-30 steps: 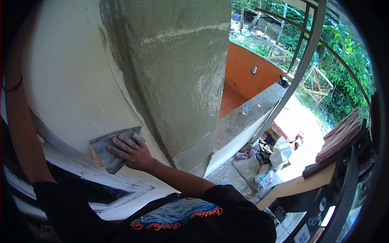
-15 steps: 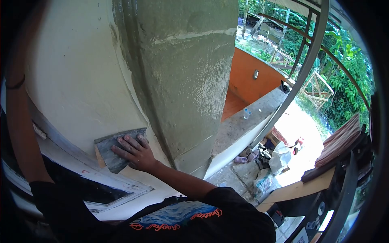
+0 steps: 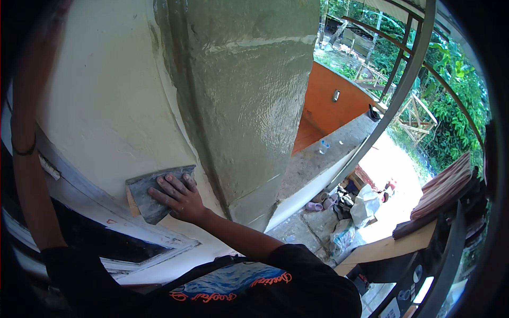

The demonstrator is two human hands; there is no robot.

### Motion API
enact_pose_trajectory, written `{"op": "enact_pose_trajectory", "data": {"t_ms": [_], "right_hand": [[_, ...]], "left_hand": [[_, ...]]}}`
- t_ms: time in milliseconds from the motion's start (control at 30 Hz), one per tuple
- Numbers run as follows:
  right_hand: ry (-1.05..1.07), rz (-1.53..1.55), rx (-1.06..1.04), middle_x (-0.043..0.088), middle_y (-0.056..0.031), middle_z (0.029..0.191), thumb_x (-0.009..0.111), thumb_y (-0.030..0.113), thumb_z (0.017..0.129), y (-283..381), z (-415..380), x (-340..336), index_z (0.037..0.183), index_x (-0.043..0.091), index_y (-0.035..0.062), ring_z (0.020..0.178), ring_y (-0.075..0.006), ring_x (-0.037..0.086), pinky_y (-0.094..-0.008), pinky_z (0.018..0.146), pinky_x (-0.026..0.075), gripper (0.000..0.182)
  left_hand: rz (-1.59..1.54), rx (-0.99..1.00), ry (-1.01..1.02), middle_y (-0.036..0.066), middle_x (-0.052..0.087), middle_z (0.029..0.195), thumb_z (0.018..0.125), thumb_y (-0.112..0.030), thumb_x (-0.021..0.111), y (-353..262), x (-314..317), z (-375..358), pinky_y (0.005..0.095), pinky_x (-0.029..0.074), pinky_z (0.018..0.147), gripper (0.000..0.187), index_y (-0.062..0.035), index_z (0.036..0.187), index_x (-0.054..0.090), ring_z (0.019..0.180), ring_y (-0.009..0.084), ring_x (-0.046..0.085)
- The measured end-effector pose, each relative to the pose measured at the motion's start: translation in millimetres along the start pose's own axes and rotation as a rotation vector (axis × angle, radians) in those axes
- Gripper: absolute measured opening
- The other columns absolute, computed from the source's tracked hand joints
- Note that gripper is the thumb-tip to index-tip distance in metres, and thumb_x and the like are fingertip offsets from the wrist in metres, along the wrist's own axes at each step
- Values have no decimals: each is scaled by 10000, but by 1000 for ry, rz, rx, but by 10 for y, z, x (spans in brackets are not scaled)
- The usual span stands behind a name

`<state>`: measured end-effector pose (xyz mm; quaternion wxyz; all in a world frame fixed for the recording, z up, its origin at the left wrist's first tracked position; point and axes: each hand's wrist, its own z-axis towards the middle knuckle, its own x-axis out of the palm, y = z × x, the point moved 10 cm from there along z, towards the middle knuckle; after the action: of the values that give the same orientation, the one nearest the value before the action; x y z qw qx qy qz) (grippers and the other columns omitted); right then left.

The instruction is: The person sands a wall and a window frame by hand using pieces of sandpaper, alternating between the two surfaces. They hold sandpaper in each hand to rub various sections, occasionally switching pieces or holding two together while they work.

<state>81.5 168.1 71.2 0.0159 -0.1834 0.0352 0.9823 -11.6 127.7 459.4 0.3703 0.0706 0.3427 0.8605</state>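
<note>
My right hand [image 3: 183, 199] lies over a grey, smeared flat sheet [image 3: 151, 204] with a tan strip along its lower left edge. The fingers rest on top of the sheet and the thumb is hidden. Behind the sheet is the off-white wall [image 3: 106, 111], beside the corner of a wet-looking grey-green plastered column [image 3: 249, 100]. At the far left my left arm reaches up along the wall, a dark band around it. My left hand [image 3: 53, 21] is blurred and dark at the top edge, its fingers unclear.
Below the sheet runs a white window frame [image 3: 183, 248]. A low wall [image 3: 302, 183] carries a clear cup [image 3: 324, 147]. Shoes [image 3: 318, 205] and a white sack [image 3: 366, 205] lie on the floor. A metal post [image 3: 405, 85] and a wooden board [image 3: 395, 249] stand at right.
My left arm has come down in the view, its dark band now lower. My right hand and the grey sheet keep nearly the same place, while the view has shifted slightly.
</note>
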Motion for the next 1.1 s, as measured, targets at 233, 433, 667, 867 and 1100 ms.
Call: {"op": "enact_pose_trajectory", "data": {"t_ms": [233,433,667,867,1100], "right_hand": [[14,28,14,417,-41,1301,634,154,570,6,11,-9,1240,461,252,1234,-203,329,-430,1038,109,699],[31,28,35,399,-32,1316,619,151,612,12,-24,8,1246,449,260,1243,-192,314,-433,1027,139,665],[64,75,90,393,-25,1323,611,155,634,-20,-103,36,1248,448,247,1241,-190,323,-423,1024,156,642],[-4,64,67,394,-122,1309,624,136,558,-5,192,-120,1240,470,219,1279,-259,262,-489,1029,90,705],[47,125,131,375,-92,1326,605,121,615,-26,66,-114,1255,443,216,1255,-236,307,-467,1017,173,667]], "left_hand": [[-165,-58,-212,276,283,1324,922,-304,237,-344,-709,199,494,158,1047,515,87,1215,398,1247,414,232],[-7,-1,-218,167,497,1184,921,-344,335,-648,-505,-63,354,348,928,409,-85,1204,481,1081,341,460],[12,-181,-62,146,481,1216,923,-336,325,-191,-219,-130,361,317,957,404,-97,1210,478,1127,328,426],[39,-7,-208,115,403,1298,921,-310,313,-673,-508,-108,403,262,1003,391,-136,1243,449,1200,304,356],[-89,1,-235,202,328,1321,918,-356,246,-644,-547,-60,466,194,1028,499,-12,1239,414,1241,361,265]]}}
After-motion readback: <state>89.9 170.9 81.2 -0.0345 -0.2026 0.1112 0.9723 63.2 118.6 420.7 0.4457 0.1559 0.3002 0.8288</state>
